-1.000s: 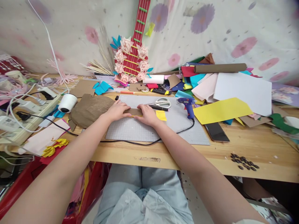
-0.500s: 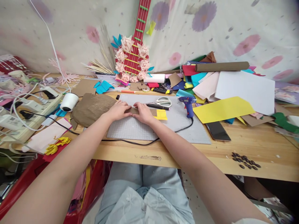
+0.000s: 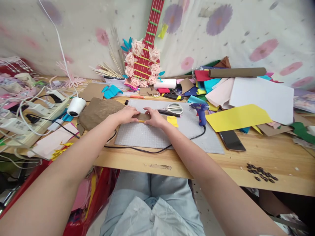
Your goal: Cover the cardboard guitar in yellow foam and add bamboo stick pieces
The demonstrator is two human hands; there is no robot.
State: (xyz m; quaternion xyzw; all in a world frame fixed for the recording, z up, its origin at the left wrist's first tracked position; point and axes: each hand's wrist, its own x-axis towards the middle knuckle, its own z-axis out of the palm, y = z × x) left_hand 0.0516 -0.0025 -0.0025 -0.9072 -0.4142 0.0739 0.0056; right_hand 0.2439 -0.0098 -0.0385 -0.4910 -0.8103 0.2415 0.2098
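My left hand (image 3: 126, 115) and my right hand (image 3: 155, 118) rest over the grey cutting mat (image 3: 137, 139), a short gap between them. Both sets of fingers grip a brown strip (image 3: 143, 116) at its two ends, thumbs along the near edge. A thin yellow edge shows under the strip between the thumbs. Right of my right hand lies a small yellow paper piece (image 3: 172, 121). Behind that hand are white-handled scissors (image 3: 176, 108) and a black pen (image 3: 169, 113). A brown paper-covered rounded shape (image 3: 100, 113) sits left of my left hand.
A blue glue gun (image 3: 201, 114) stands on the mat, its black cord looping across the front. Further right are a phone (image 3: 232, 141), a yellow sheet (image 3: 238, 117) and dark beads (image 3: 262, 172). A power strip (image 3: 39, 121) lies left; a red paper guitar (image 3: 142, 65) leans behind.
My hands have moved slightly apart, showing more of the brown strip and a yellow edge beneath it. The strip no longer shows to the right of my right hand. The view has shifted a little.
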